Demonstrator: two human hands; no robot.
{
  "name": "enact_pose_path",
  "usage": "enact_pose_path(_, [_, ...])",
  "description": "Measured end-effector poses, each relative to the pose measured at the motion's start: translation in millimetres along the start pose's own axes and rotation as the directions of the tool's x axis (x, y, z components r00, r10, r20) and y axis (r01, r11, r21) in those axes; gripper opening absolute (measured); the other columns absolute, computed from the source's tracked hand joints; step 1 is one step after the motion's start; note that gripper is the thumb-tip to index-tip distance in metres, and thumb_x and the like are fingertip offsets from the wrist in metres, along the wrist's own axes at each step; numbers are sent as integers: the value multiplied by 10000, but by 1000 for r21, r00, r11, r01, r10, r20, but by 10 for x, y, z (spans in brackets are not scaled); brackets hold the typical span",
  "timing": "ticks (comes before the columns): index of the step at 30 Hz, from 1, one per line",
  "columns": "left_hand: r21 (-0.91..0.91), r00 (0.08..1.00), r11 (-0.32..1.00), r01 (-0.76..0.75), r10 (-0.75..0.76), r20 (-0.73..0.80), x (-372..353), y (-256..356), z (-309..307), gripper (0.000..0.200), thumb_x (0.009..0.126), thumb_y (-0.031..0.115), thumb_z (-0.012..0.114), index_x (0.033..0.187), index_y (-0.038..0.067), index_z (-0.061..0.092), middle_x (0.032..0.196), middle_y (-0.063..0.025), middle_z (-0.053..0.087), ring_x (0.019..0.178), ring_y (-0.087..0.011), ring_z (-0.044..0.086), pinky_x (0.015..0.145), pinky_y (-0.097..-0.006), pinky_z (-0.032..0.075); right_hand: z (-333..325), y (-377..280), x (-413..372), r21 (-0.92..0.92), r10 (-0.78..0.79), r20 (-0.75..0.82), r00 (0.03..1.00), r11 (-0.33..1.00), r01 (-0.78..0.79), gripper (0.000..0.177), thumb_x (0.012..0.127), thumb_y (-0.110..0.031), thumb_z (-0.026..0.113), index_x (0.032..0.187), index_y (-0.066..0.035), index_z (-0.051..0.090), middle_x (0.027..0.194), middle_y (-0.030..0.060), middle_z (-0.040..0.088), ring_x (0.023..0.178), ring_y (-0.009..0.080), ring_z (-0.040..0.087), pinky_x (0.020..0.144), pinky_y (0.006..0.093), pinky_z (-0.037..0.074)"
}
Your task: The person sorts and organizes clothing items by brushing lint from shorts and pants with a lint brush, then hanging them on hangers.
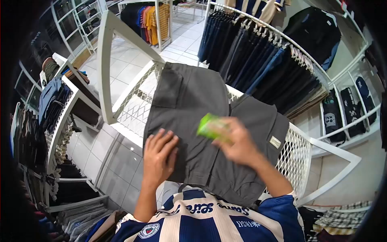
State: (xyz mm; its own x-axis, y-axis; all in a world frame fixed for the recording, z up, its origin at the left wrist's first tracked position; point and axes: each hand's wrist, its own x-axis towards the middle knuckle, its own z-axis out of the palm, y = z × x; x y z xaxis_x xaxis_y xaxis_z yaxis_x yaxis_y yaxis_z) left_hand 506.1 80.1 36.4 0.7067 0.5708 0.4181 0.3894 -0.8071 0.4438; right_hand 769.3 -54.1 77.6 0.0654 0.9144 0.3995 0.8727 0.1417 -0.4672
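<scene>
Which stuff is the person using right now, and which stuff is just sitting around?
In use: grey garment, pressed flat by the left hand; blurred green thing in the right hand; white mesh rack underneath.
Just around: dark trousers hanging on the rail; orange shirts; folded clothes on the left shelves.

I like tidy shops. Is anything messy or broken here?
Nothing stands out. The grey garment lies flat on the white mesh rack, the left hand rests flat on it, and the right hand holds a blurred green thing above it.
</scene>
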Motion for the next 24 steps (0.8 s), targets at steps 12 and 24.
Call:
enact_pose_path(12, [60, 985, 985, 161, -165, 60, -118, -336, 52, 553, 1020, 323, 559, 1522, 105, 482, 1588, -117, 444, 1485, -312, 381, 1238, -544, 198, 198, 779, 1081, -238, 118, -313, 942, 951, -198, 417, 870, -148, 746, 1276, -75, 689, 1122, 212, 648, 1064, 393, 611, 954, 450, 493])
enact_pose_path(24, [25, 988, 990, 136, -137, 66, -176, -390, 68, 595, 1015, 368, 575, 1533, 95, 466, 1593, -113, 436, 1490, -302, 370, 1237, -548, 192, 687, 1280, 1827, -349, 136, -354, 925, 899, -265, 471, 891, -184, 737, 1357, -157, 667, 1146, 195, 652, 1056, 376, 587, 929, 473, 479])
